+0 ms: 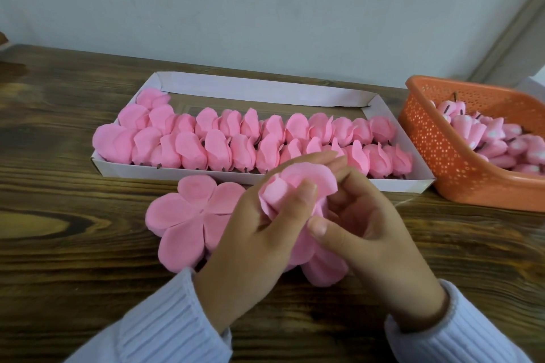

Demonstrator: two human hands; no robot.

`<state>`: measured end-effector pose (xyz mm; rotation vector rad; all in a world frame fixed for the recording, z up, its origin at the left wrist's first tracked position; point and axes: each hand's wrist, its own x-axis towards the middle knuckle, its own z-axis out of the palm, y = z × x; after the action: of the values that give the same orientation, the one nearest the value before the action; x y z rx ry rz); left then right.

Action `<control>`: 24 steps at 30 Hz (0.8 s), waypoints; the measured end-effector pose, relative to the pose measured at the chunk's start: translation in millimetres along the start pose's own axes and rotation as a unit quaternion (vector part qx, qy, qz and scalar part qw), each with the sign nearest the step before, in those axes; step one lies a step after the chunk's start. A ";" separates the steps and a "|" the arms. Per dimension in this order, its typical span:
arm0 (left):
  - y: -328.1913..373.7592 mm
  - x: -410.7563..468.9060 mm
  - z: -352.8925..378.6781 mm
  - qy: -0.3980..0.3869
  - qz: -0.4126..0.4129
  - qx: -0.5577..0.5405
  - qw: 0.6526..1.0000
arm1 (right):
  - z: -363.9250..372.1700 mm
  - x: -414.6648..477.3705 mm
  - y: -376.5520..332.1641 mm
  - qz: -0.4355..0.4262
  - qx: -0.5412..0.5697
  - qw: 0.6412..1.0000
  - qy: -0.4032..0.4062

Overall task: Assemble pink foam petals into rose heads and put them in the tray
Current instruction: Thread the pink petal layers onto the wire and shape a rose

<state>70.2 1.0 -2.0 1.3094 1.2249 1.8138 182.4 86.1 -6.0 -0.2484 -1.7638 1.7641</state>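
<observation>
Both hands met over the dark, grainy wooden table [73, 186]. The left hand [259, 233] curled its fingers round a half-formed rose head [295, 183] of thin, soft pink foam. The right hand [368, 224] pinched its lower petals, fingers bent beneath. At their nine o'clock lay flat five-lobed petal sheets [188, 215]. At twelve o'clock a shallow white cardboard tray [295, 88] held two rows of finished rose heads [221, 141]. At two o'clock stood a perforated orange plastic basket [442, 162] of pink buds [486, 138].
</observation>
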 end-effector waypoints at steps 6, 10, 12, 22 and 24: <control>0.4 -0.9 1.6 -0.004 0.014 0.046 0.999 | 2.5 -0.4 5.2 0.053 0.113 0.992 0.004; 1.5 0.0 1.4 -0.017 0.001 0.034 0.999 | 3.4 1.2 3.8 0.049 0.125 0.991 0.002; 1.3 -0.7 0.2 -0.038 -0.019 0.011 0.999 | 2.7 2.3 0.1 0.046 0.141 0.989 -0.011; 3.4 -3.9 0.0 -0.062 -0.046 0.004 0.997 | -4.2 0.3 -3.1 0.100 0.058 0.992 -0.052; -3.2 -8.6 2.6 -0.024 -0.077 0.033 0.996 | -4.0 0.4 -3.4 0.089 0.031 0.995 -0.044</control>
<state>75.5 -4.1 -8.1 1.2501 1.3311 1.6369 185.3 89.4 -3.0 -0.3160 -1.7914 1.9807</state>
